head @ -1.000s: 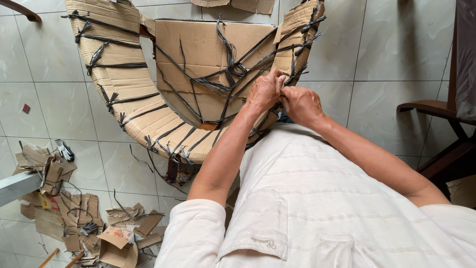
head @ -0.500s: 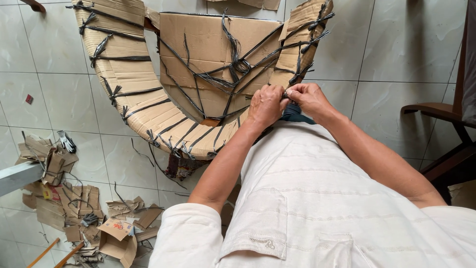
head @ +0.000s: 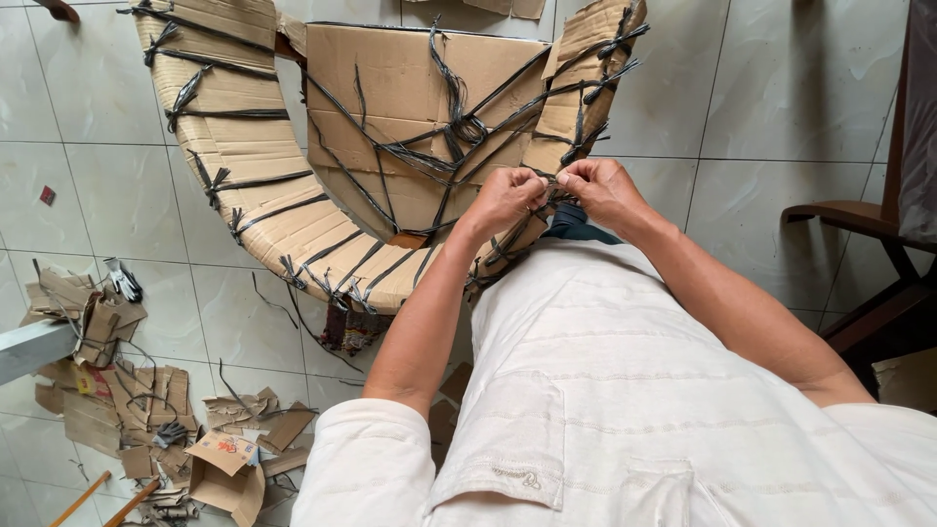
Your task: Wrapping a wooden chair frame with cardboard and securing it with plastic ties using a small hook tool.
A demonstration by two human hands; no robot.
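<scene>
A chair-shaped object wrapped in brown cardboard (head: 390,88) and tied with many dark straps (head: 459,127) lies before me on the tiled floor. My left hand (head: 506,198) and my right hand (head: 600,187) meet at its near right edge, both pinching a dark strap (head: 551,190) between their fingertips. Knotted strap ends stick out all along the curved cardboard rim (head: 264,210). My white shirt fills the lower right of the view.
Torn cardboard scraps and cut strap pieces (head: 146,400) litter the floor at lower left, with a small open box (head: 229,468). A dark wooden chair (head: 878,234) stands at the right edge. A grey ledge (head: 29,346) juts in at the left.
My hands have stayed at the same spot on the right edge, working the strap. The view shifted slightly, so the wrapped object sits a little higher and farther right.
</scene>
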